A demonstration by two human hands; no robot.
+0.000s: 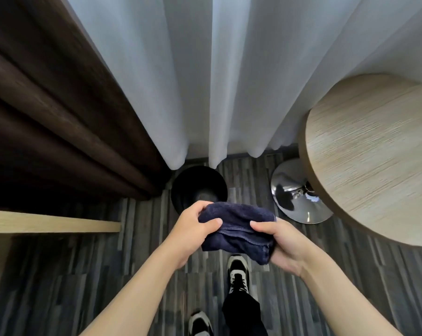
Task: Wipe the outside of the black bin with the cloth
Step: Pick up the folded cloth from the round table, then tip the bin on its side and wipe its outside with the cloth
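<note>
Both arms reached forward; left hand point(193, 229) and right hand point(281, 241) each pinched the folded navy cloth point(239, 226), held above the black bin point(199, 187).

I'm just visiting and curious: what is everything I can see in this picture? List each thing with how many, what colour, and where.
Bin: one, black, on the floor by the curtains, just beyond the hands.
Cloth: one, dark blue, folded, held between both hands.
Sheer curtain: one, white, hanging across the middle and right.
Heavy curtain: one, dark brown, hanging at the left.
Table: one, round, light wood, at the right.
Table base: one, shiny metal, on the floor under the table.
Ledge: one, light wood, at the left.
Floor: grey striped, below everything.
Shoes: two, black and white, at the bottom.
Left hand: one, gripping the cloth's left side.
Right hand: one, gripping the cloth's right side.
</note>
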